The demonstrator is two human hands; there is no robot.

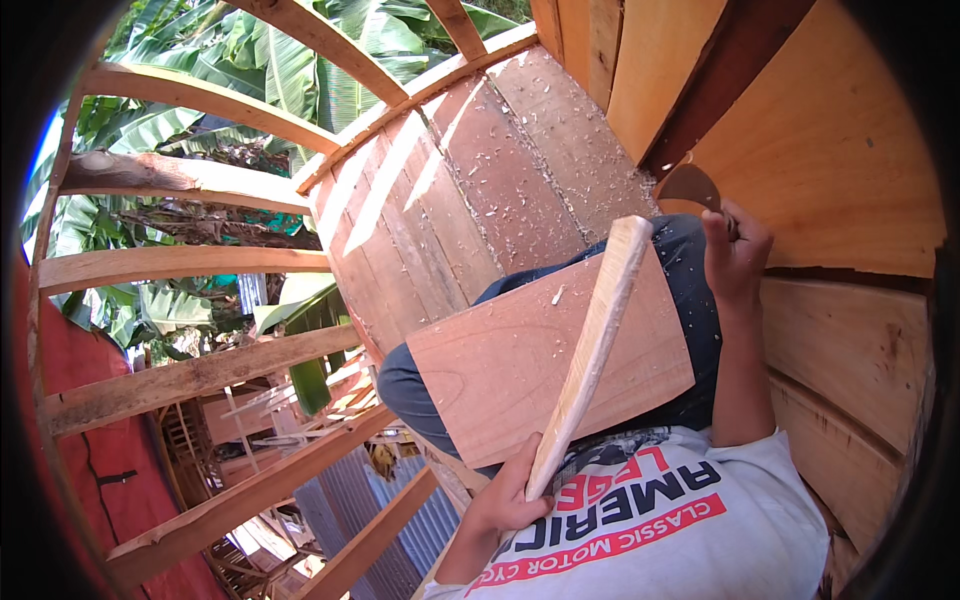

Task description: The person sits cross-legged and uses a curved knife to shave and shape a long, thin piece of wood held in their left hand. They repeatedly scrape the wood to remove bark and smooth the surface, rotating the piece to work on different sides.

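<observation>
Across the lap one flat board (520, 370) is lying; the left hand (505, 495) is gripping one pale stick (592, 345), fingers clamped, while the right hand (735, 250) is clutching one curved blade (690, 187).

An open-air woodworking yard — by the look of it a place where wooden hulls are built. Curved timber ribs (190, 100) arch overhead with nothing between them, and broad planking (480, 190) runs up the inside of the shell, strewn with pale wood shavings (560, 150). Banana plants (290, 60) crowd the gaps — beyond them lie corrugated metal sheets (390, 510), stacked lumber (270, 400) and a red tarpaulin (110, 470).
</observation>
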